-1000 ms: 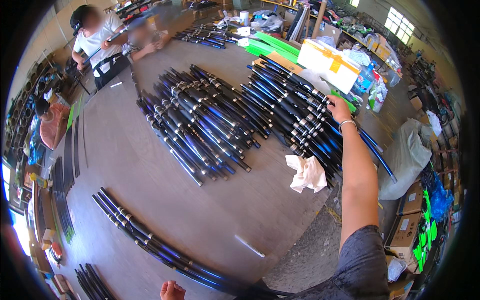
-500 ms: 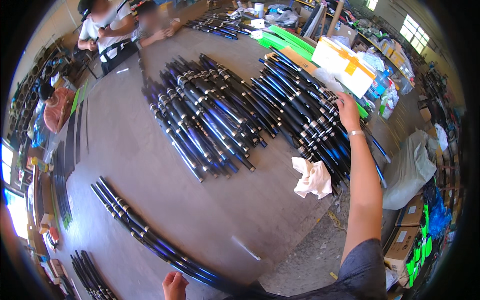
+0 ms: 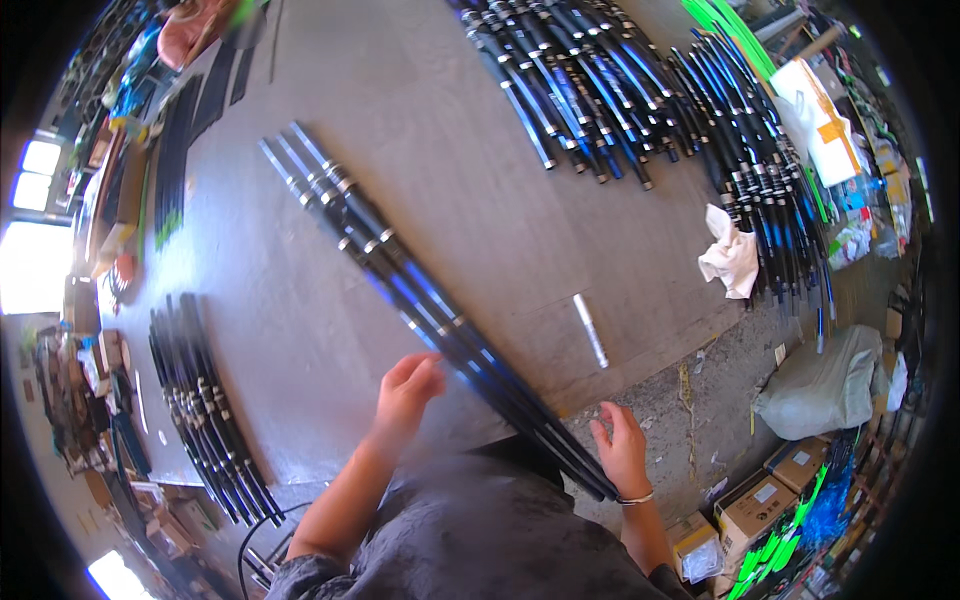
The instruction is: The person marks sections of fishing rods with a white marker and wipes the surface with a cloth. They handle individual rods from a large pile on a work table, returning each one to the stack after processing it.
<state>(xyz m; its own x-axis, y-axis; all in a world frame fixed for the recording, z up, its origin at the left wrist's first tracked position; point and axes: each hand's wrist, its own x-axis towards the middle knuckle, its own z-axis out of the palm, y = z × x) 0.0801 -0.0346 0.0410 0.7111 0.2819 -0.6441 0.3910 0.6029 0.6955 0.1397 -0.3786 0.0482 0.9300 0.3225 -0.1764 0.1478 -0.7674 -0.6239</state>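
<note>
Three dark fishing rods [image 3: 440, 318] with blue sheen and silver rings lie side by side on the grey table [image 3: 330, 400], slanting from upper left down to its near edge. Beside their middle is my left hand [image 3: 408, 392], its fingers bent and smeared by motion; whether it touches them is unclear. Close to their near ends my right hand [image 3: 622, 450] is open, thumb and fingers apart, with nothing in it. A white marker-like stick [image 3: 590, 330] lies to the right of the rods.
Large piles of rods [image 3: 580, 90] [image 3: 750, 150] cover the far right, beside a white cloth [image 3: 730, 255] and a white foam box [image 3: 815, 120]. Another rod bundle [image 3: 205, 420] lies at left. Cardboard boxes [image 3: 755, 505] and a pale sack [image 3: 825, 385] stand at right. Another person [image 3: 190, 35] is at far left.
My right hand has come back from the far rod pile to the near ends of the three rods. My left hand has moved up beside them. The view has turned downward and left.
</note>
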